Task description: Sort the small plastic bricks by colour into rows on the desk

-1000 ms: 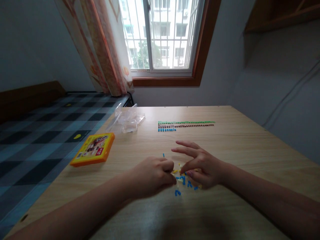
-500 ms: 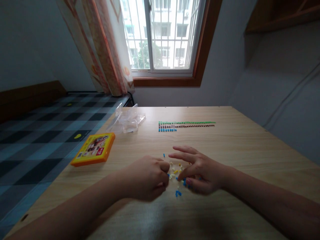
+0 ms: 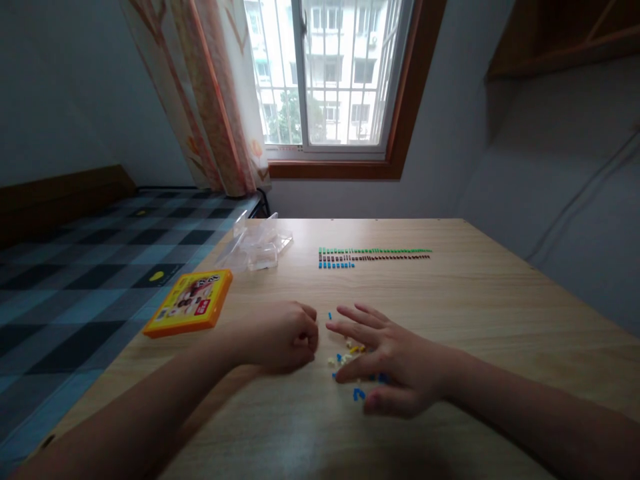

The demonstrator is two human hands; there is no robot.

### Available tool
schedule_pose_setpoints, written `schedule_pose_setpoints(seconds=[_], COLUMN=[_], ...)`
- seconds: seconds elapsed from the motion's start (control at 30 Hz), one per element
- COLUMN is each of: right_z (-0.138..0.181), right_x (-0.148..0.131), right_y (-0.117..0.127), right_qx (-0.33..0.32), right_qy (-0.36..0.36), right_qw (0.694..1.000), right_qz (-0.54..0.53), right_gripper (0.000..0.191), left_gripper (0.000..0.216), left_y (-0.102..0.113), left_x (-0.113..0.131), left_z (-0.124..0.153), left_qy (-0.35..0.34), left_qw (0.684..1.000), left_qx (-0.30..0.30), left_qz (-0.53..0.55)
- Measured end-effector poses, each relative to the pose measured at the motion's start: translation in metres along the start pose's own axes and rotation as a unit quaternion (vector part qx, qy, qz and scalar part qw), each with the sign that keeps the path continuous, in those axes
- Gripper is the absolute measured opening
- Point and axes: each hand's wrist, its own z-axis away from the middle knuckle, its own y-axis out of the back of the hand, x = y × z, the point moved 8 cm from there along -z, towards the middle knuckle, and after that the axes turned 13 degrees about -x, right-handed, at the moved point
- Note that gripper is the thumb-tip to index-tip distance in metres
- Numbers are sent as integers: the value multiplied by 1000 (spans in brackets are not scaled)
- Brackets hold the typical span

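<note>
A small loose heap of tiny blue, yellow and white pieces lies on the wooden table near its front. My right hand rests over the heap with its fingers spread flat, partly covering it. Just left of the heap my left hand is curled into a fist; what it holds, if anything, is hidden. One blue piece lies apart behind the heap. Farther back, three neat rows of sorted pieces run across the table: green, brown, and a short blue row.
An orange-yellow box lies flat near the table's left edge. Clear plastic packaging sits behind it. A bed with a checked cover stands left of the table. A window and a curtain are beyond.
My left hand has drawn back to the left, away from the heap, and closed into a fist. My right hand has slid left and flattened over the pieces. The view tilted slightly.
</note>
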Motion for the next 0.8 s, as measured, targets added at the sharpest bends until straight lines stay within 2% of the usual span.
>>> schedule_pose_setpoints(seconds=[0.13, 0.27, 0.4, 0.57, 0.7, 0.8], right_z=[-10, -19, -19, -11, 4, 21], right_x=[-8, -9, 4, 30, 39, 30], right_y=[-6, -6, 0, 7, 23, 40], right_qx=[-26, -16, 18, 45, 108, 178], right_qy=[-17, -63, -136, -197, -187, -135], right_qw=[1000, 998, 991, 979, 976, 974], right_qz=[-1, 4, 9, 10, 23, 41], right_gripper=[48, 46, 42, 42, 42, 38], left_gripper=[14, 19, 21, 18, 18, 17], left_y=[7, 11, 10, 9, 11, 10], left_x=[-21, -33, -35, -30, -25, -24], left_z=[-1, -3, -6, -8, -9, -10], left_qy=[44, 65, 73, 79, 83, 74], left_qw=[997, 990, 984, 982, 980, 979], left_qx=[50, 117, 154, 161, 178, 186], left_qz=[-27, -49, -58, -52, -40, -29])
